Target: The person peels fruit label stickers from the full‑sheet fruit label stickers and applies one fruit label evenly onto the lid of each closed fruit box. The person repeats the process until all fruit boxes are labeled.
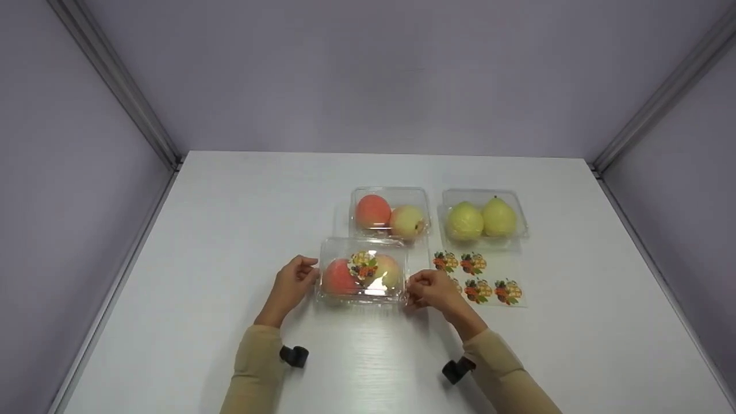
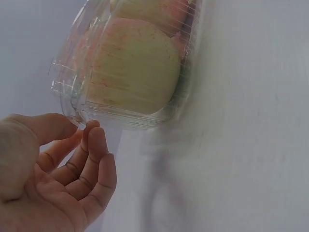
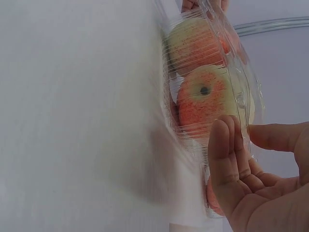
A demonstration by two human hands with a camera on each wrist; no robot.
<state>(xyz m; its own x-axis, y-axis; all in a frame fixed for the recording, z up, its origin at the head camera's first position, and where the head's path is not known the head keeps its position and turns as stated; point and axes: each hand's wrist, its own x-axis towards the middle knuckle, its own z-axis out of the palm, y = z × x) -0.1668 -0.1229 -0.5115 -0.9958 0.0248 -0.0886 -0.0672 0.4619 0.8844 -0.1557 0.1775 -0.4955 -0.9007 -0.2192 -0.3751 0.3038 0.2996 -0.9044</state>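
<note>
Near box (image 1: 363,294) held at both ends

Left grip (image 1: 294,283) and right grip (image 1: 434,290) pinch it, probably for balance, leaving its sticker (image 1: 362,266) uncovered. To its right, a sticker sheet (image 1: 489,276); beyond, on the surface (image 1: 230,230), a peach box (image 1: 391,191) and a pear box (image 1: 482,193).

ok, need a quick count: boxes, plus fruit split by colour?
Clear boxes: 3
Red-and-yellow fruits: 4
Yellow-green fruits: 2
Total: 9
</note>
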